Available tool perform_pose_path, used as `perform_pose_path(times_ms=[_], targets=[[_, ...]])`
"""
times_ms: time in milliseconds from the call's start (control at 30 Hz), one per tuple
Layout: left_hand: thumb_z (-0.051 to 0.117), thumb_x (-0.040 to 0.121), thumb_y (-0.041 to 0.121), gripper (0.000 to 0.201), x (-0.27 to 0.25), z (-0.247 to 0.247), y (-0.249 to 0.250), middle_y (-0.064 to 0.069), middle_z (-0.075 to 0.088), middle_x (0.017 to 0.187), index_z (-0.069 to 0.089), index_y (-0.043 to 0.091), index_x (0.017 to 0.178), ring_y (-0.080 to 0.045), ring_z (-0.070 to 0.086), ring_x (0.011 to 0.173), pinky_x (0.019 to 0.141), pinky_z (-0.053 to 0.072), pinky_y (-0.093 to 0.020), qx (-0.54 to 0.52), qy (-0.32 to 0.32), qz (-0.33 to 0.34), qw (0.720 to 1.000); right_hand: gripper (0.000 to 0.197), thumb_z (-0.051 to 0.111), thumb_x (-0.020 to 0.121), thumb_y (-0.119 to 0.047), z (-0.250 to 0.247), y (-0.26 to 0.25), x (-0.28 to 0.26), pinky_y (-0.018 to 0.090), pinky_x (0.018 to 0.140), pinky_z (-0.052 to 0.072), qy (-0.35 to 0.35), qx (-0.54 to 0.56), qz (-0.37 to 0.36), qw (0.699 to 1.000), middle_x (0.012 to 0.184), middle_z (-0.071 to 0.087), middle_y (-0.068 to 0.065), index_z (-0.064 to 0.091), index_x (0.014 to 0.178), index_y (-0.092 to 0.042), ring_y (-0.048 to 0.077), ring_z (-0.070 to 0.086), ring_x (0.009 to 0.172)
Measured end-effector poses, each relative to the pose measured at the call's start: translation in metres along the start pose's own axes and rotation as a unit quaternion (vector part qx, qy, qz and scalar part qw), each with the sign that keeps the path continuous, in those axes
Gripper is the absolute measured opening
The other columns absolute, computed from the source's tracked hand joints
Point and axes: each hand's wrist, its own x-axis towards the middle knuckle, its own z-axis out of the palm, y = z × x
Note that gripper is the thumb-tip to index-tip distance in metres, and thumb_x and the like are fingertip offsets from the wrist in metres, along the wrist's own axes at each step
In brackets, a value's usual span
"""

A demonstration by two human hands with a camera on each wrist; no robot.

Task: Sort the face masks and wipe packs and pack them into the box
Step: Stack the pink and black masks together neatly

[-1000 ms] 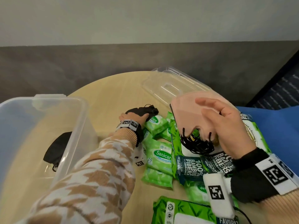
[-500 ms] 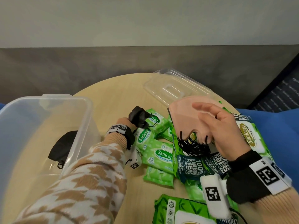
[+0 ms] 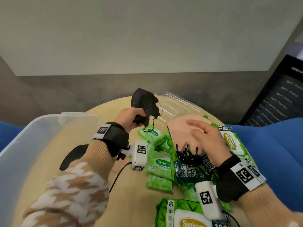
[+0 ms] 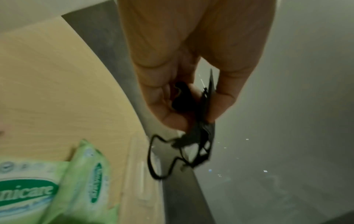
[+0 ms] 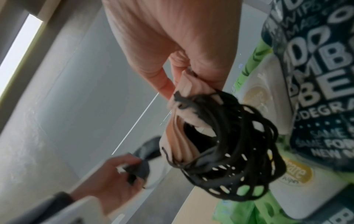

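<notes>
My left hand (image 3: 131,117) grips a black face mask (image 3: 144,104) and holds it up above the round table; its ear loop (image 4: 153,159) dangles over a small green wipe pack (image 3: 150,133). My right hand (image 3: 206,141) holds a stack of pink masks (image 3: 178,133) with tangled black loops (image 5: 239,144), pinched between thumb and fingers, over the green wipe packs (image 3: 162,164). Another black mask (image 3: 73,156) lies inside the clear plastic box (image 3: 32,128) on the left. Large bamboo wipe packs (image 3: 185,213) lie at the front right.
The clear box lid (image 3: 177,105) lies at the table's far edge. Blue seats (image 3: 270,153) flank the wooden table (image 3: 136,199) on both sides. A dark sign panel (image 3: 275,99) stands at the right, a grey wall behind.
My left hand has lifted the black mask off the wipe packs and raised it well above the table. My right hand has stayed over the packs with the pink masks.
</notes>
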Motion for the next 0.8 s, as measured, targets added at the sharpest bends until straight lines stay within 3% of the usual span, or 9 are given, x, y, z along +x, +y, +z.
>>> perform_pose_path(times_ms=[133,200,333,400,467,567,667,700,800], targets=[[0.048,0.085,-0.008,0.016,-0.048,-0.004,0.029,-0.009,0.065,0.073,0.061,0.001,0.085,-0.014,0.065,0.057,0.057,0.056,-0.023,0.016,-0.137,0.021,0.990,0.019,0.053,0.095,-0.018,0.001,-0.011,-0.011,0.032,0.059,0.042,0.015,0.007,-0.015,1.000,0.101,0.067,0.008,0.067,0.099,-0.031,0.024,0.051,0.076],[0.049,0.085,-0.009,0.017,-0.065,-0.008,0.036,-0.009,0.068,0.075,0.062,0.001,0.087,-0.015,0.067,0.063,0.060,0.057,-0.023,0.063,-0.190,0.029,0.979,0.016,0.054,0.094,-0.032,0.002,-0.021,-0.017,0.028,0.052,0.040,0.023,0.027,-0.015,0.999,0.105,0.067,0.006,0.068,0.102,-0.028,0.024,0.052,0.075],[0.059,0.079,-0.012,0.017,-0.087,-0.015,0.038,-0.005,0.070,0.072,0.064,0.004,0.083,-0.013,0.066,0.062,0.058,0.055,-0.020,0.142,-0.225,0.020,0.964,0.048,0.058,0.077,-0.061,0.002,-0.036,-0.026,0.029,0.055,0.035,0.001,0.091,-0.042,0.995,0.108,0.068,0.014,0.071,0.104,-0.023,0.023,0.054,0.076],[0.059,0.079,-0.012,0.018,-0.095,-0.016,0.037,-0.006,0.069,0.073,0.064,0.005,0.083,-0.013,0.066,0.063,0.062,0.056,-0.021,0.176,-0.235,0.019,0.956,0.051,0.064,0.069,-0.063,0.004,-0.043,-0.033,0.026,0.055,0.038,-0.021,0.105,-0.063,0.992,0.101,0.071,0.005,0.072,0.103,-0.026,0.016,0.057,0.073],[0.060,0.080,-0.012,0.020,-0.101,-0.015,0.035,-0.011,0.068,0.083,0.064,0.006,0.089,-0.016,0.067,0.069,0.069,0.056,-0.024,0.205,-0.245,0.026,0.947,0.046,0.077,0.068,-0.051,0.006,-0.047,-0.037,0.016,0.060,0.046,-0.030,0.076,-0.099,0.992,0.102,0.071,-0.005,0.070,0.106,-0.025,0.008,0.062,0.079],[0.067,0.067,0.001,0.039,-0.109,-0.012,0.032,-0.020,0.066,0.103,0.061,0.007,0.105,-0.027,0.065,0.089,0.083,0.054,-0.034,0.212,-0.273,0.041,0.938,0.039,0.077,0.074,-0.008,0.014,-0.049,-0.045,0.011,0.074,0.050,-0.045,0.049,-0.147,0.987,0.103,0.071,-0.004,0.066,0.109,-0.021,0.002,0.067,0.087],[0.066,0.067,0.002,0.043,-0.120,-0.010,0.033,-0.019,0.061,0.102,0.061,0.022,0.104,-0.028,0.060,0.089,0.079,0.053,-0.032,0.185,-0.308,0.067,0.931,0.046,0.076,0.074,0.001,0.019,-0.047,-0.048,0.010,0.045,0.042,-0.026,0.033,-0.148,0.988,0.086,0.070,-0.002,0.065,0.112,-0.022,-0.002,0.055,0.047],[0.066,0.067,0.000,0.046,-0.123,-0.010,0.033,-0.018,0.061,0.099,0.062,0.027,0.104,-0.026,0.061,0.086,0.075,0.054,-0.029,0.176,-0.322,0.080,0.927,0.046,0.075,0.075,0.002,0.019,-0.047,-0.049,0.013,0.042,0.042,-0.031,0.036,-0.149,0.988,0.079,0.070,-0.004,0.065,0.111,-0.023,0.002,0.053,0.044],[0.066,0.066,-0.010,0.060,-0.130,-0.013,0.034,-0.011,0.066,0.100,0.060,0.023,0.115,-0.019,0.064,0.087,0.075,0.053,-0.024,0.175,-0.373,0.121,0.903,0.043,0.068,0.078,0.008,0.021,-0.048,-0.050,0.018,0.068,0.053,-0.053,0.046,-0.159,0.985,0.097,0.071,-0.002,0.065,0.103,-0.026,0.009,0.065,0.079]])
